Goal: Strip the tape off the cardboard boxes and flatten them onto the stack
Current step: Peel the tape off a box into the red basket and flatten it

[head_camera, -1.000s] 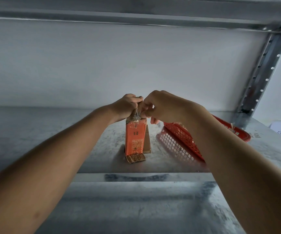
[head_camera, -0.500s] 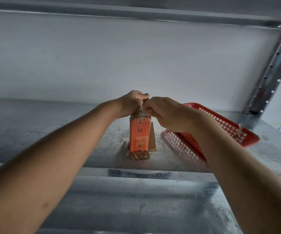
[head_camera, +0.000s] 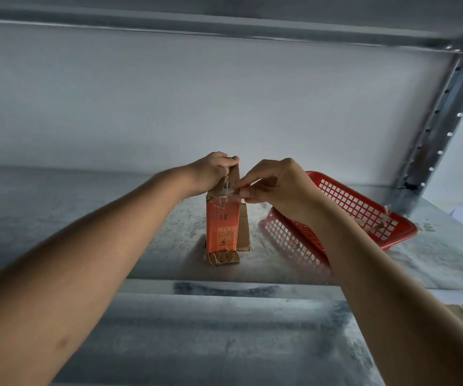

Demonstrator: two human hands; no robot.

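Peeling clear tape (head_camera: 226,194) off the top of the orange cardboard box (head_camera: 222,227), upright at frame centre on the metal shelf (head_camera: 85,218): the right hand (head_camera: 274,188) pinches the strip, the left hand (head_camera: 213,171) curls round the top flap. Next, I judge, a steady pull rightward while bracing; the red basket (head_camera: 363,213) lies just beside at right, with open shelf at left.

Metal shelf (head_camera: 113,218): orange box (head_camera: 222,227) upright, red basket (head_camera: 363,213).

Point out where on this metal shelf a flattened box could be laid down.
Bare shelf lies left of the upright orange box, back to the wall. A narrower strip runs along the front edge before the box. The right is crowded: red mesh basket, right hand pinching tape, left hand gripping the box top.
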